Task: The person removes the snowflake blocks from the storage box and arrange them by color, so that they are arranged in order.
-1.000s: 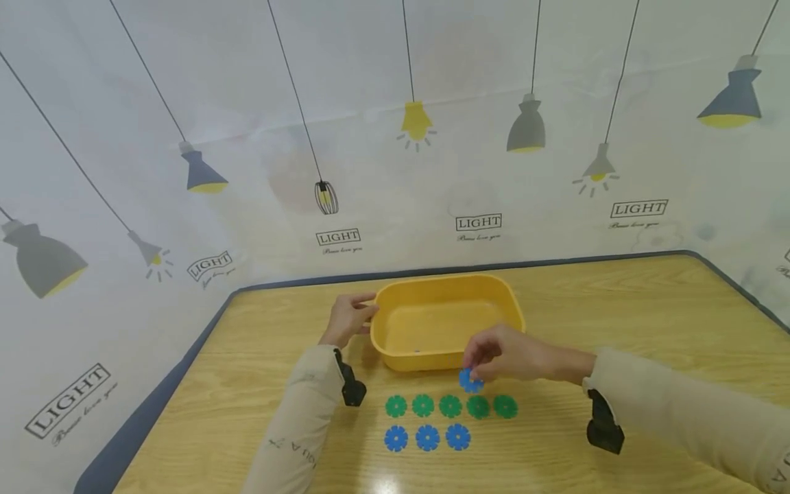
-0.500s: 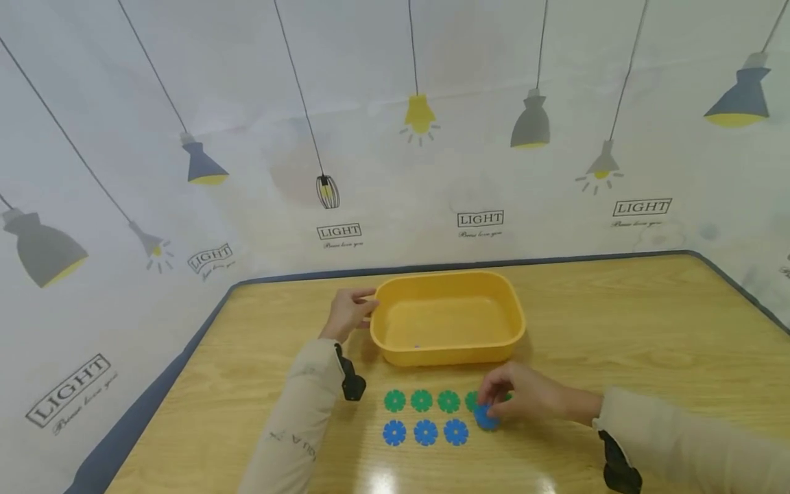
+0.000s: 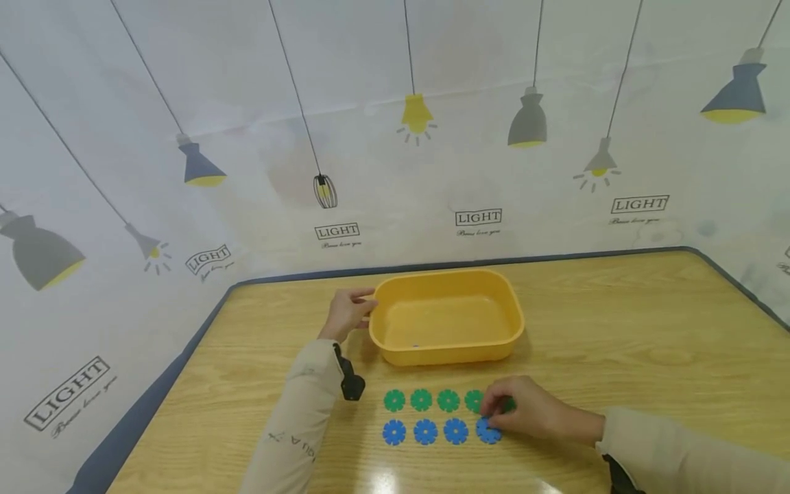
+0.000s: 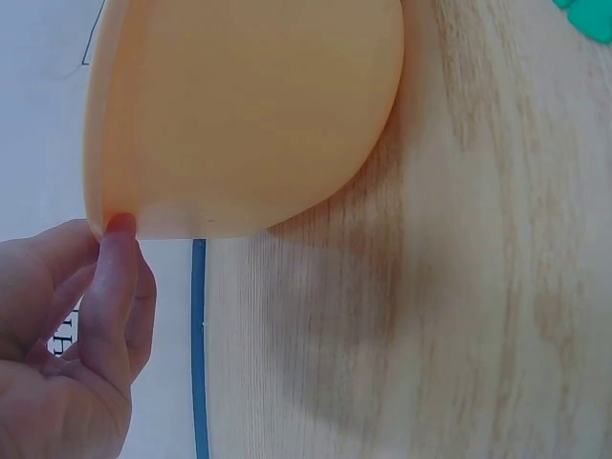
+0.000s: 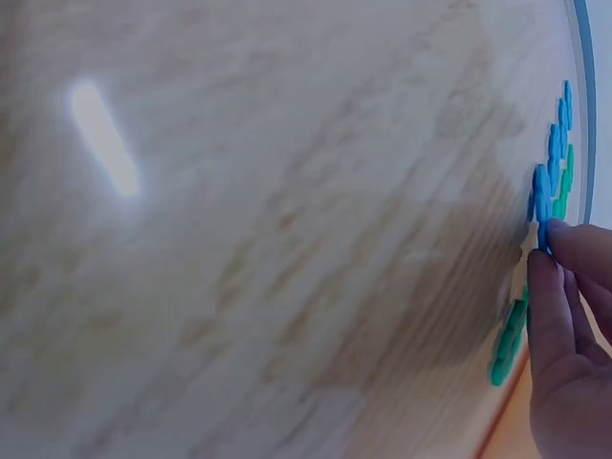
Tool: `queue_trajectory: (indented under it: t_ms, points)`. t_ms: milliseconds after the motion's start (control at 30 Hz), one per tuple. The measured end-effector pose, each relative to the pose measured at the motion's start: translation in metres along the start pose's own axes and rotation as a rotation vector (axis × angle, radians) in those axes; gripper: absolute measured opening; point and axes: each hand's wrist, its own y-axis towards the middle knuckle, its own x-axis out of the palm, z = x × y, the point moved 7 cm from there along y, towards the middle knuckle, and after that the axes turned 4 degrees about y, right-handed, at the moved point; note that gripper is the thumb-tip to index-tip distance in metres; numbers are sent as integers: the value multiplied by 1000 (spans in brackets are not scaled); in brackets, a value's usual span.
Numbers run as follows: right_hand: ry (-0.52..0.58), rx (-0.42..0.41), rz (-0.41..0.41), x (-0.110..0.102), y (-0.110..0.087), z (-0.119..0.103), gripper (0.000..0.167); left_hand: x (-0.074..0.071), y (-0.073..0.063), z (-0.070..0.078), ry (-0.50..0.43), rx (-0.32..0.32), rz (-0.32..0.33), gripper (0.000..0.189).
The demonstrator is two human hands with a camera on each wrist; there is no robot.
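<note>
At the left end of the yellow plastic basin (image 3: 447, 355), my left hand (image 3: 347, 314) pinches the rim; the left wrist view shows the thumb (image 4: 119, 258) inside the wall and the fingers behind it. My right hand (image 3: 524, 406) pinches a blue flower-shaped disc (image 3: 487, 431) between thumb and fingertips, at the right end of a row of blue notched discs (image 3: 425, 432). In the right wrist view that disc (image 5: 542, 196) is seen nearly edge-on. Just beyond lies a parallel row of green notched discs (image 3: 421, 400), its right end partly hidden by the right hand.
A small bluish piece (image 3: 415, 346) lies in the basin near its front wall. The wooden table (image 3: 623, 329) has a dark blue edge along the wall, which is printed with lamps. A black wrist strap (image 3: 352, 384) sits on the left sleeve.
My right hand has brought the blue disc from in front of the basin, across the green row, down to the end of the blue row. The left hand keeps its hold on the basin.
</note>
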Motion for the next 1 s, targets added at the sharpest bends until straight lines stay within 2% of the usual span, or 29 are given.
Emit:
queue_trajectory:
  t_ms: [300,567,767,833,1000]
  points:
    - [-6,-5,42,0,1,-4,8,-1,0,1,-9,-18,1,36]
    - [-38,-24,17,2,1,-3,8,0,1,1,-5,-16,-2,36]
    - [-58,-6,28,-8,2,-9,5,-1,0,0,-8,-11,-1,35]
    - [-50,-29,35,-15,5,-16,3,0,0,0,-9,-13,-3,36]
    - [-71,-187,83,-39,21,-40,5,0,0,0,-13,-18,-9,36]
